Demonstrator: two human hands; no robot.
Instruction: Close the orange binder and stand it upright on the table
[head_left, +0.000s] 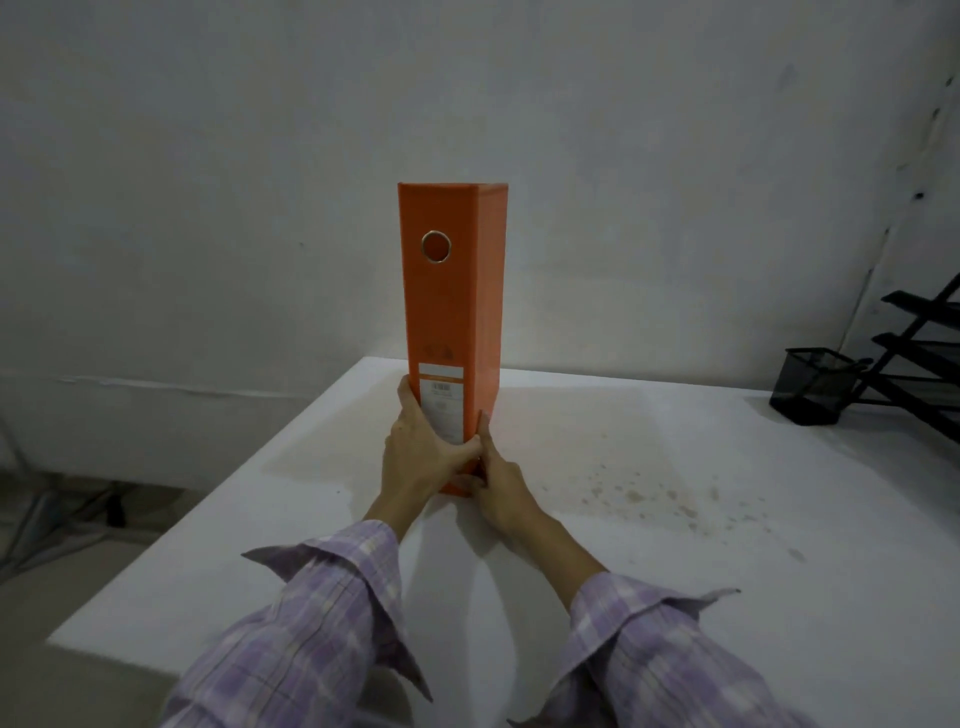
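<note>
The orange binder (451, 306) is closed and stands upright on the white table (649, 519), its spine with a metal finger ring and a white label facing me. My left hand (418, 457) wraps the lower left side of the spine, thumb across the front. My right hand (496, 480) presses the lower right edge, its fingers lying along the corner. Both hands touch the binder near its base, which they partly hide.
A black mesh pen cup (815, 384) and a black tiered wire tray rack (924, 358) stand at the table's far right. A grey wall rises just behind the table. The table's left edge drops to the floor, where cables lie. Brown specks stain the tabletop to the right.
</note>
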